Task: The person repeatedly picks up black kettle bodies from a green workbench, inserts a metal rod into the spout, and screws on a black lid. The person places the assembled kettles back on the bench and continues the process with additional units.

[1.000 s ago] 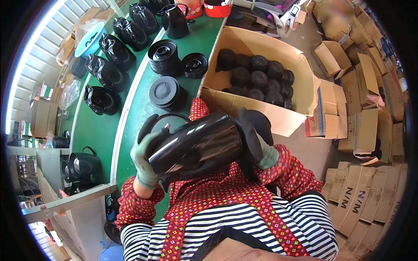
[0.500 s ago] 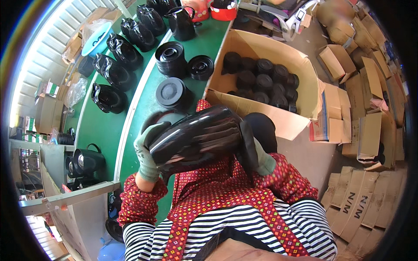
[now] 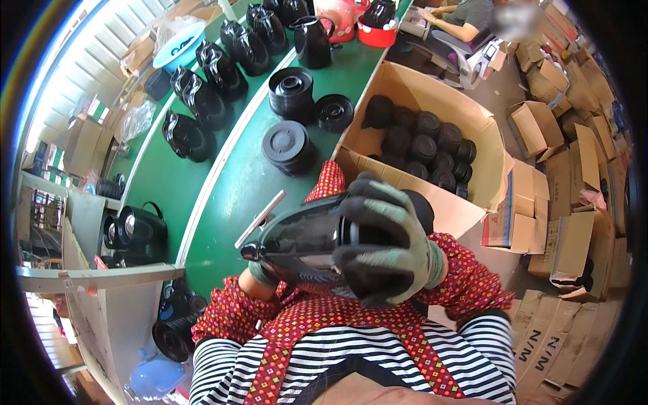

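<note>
A glossy black jug point(image 3: 304, 233) lies on its side in front of my chest, its narrow top toward the left. Under that end is my left hand point(image 3: 262, 273), in a grey-green and black glove; the jug hides most of its fingers. My right hand point(image 3: 388, 236), gloved alike, is closed around the wide end of the jug, fingers curled over a round black base part. Beside the jug's top juts a narrow pale bar point(image 3: 260, 219); whether it belongs to the jug I cannot tell. A stack of black round lids point(image 3: 287, 142) stands on the green table just beyond.
More black jugs point(image 3: 189, 135) stand in rows on the green table point(image 3: 223, 196). A second lid stack point(image 3: 290, 91) is farther back. An open carton point(image 3: 472, 162) holds many round black parts. Flattened cartons point(image 3: 553, 337) lie at right. Another person point(image 3: 466, 20) sits at the far right.
The jug has turned so its wide end faces up toward me. My right hand has moved from its side onto that end, and my left hand has slipped lower, beneath the jug. The view has shifted.
</note>
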